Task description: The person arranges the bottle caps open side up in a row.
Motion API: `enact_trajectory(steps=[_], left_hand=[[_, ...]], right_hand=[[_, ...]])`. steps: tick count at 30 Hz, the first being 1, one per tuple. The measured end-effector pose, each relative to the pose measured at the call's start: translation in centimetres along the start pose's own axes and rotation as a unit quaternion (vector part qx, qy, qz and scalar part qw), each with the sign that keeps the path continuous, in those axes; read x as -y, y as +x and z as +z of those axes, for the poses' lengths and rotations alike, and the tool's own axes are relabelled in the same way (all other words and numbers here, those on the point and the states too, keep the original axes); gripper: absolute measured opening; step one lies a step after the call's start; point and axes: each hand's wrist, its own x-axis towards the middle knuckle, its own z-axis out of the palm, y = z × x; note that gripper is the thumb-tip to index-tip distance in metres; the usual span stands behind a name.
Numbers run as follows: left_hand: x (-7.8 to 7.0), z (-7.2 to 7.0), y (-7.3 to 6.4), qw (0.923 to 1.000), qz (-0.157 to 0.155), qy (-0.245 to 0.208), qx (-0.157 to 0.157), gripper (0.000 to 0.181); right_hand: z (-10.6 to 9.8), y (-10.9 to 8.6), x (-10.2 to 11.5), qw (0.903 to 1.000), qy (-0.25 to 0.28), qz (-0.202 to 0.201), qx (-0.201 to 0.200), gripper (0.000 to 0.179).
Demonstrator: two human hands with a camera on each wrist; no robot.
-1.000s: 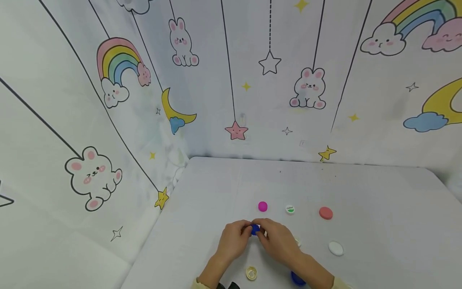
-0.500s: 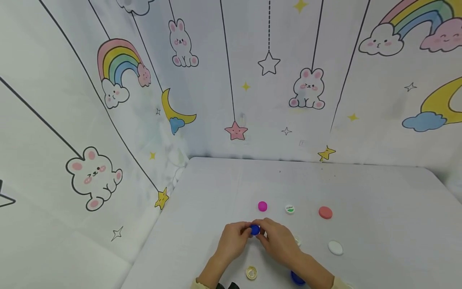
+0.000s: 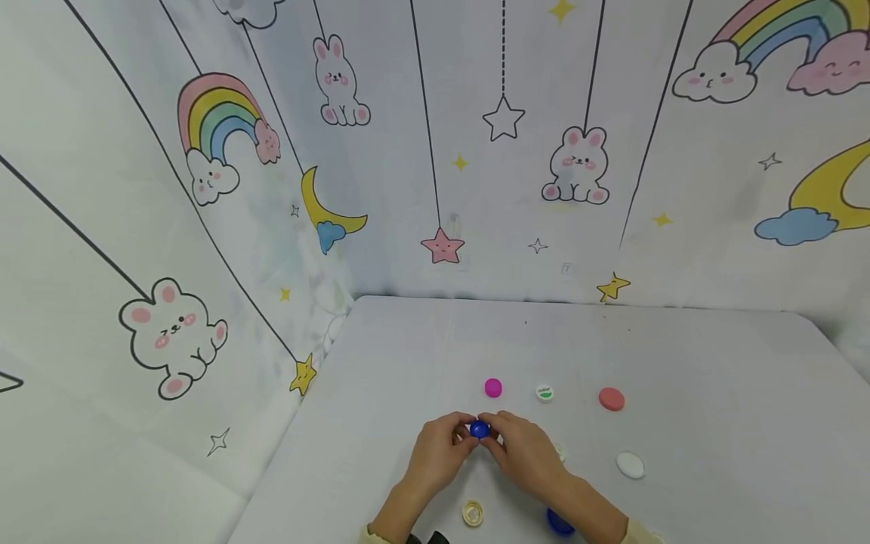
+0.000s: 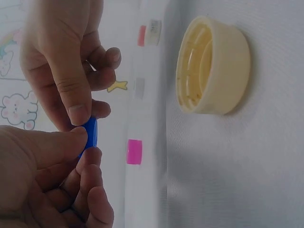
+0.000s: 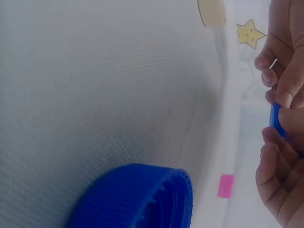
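Near the front middle of the table, both hands hold a small blue bottle cap [image 3: 479,429] between them, raised off the surface. My left hand [image 3: 438,452] pinches its left side between thumb and fingers. From the other side my right hand [image 3: 526,453] pinches it too, fingertips almost meeting those of the left. In the left wrist view the blue cap [image 4: 91,133] stands edge-on between the thumbs. A cream bottle cap [image 3: 473,514] lies on its base below the hands, its hollow side showing.
A larger blue cap [image 3: 560,521] lies partly behind the right forearm. Beyond the hands are a magenta cap [image 3: 493,387], a white cap with green print [image 3: 544,393] and a coral-red disc [image 3: 612,399]. A white oval piece [image 3: 630,465] lies to the right.
The blue cap has been turned and tilted between the fingertips, so its round face shows more fully. Both hands stay in nearly the same place.
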Motion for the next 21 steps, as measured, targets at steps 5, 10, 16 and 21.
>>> enact_trajectory(steps=[5, 10, 16, 21], left_hand=[[0.2, 0.0, -0.1, 0.9996, -0.003, 0.026, 0.015, 0.023], [0.3, 0.2, -0.2, 0.9985, 0.001, 0.048, 0.028, 0.023], [0.1, 0.3, -0.4, 0.9967, 0.007, 0.073, 0.036, 0.022], [0.3, 0.6, -0.4, 0.9934, 0.018, 0.105, 0.042, 0.023]], right_hand=[[0.2, 0.1, -0.1, 0.9999, -0.001, -0.001, 0.014, 0.031], [0.4, 0.0, -0.1, 0.9997, -0.001, -0.004, 0.023, 0.029], [0.9, -0.1, -0.3, 0.9996, -0.012, -0.004, 0.026, 0.026], [1.5, -0.1, -0.5, 0.9991, -0.017, -0.006, 0.039, 0.022]])
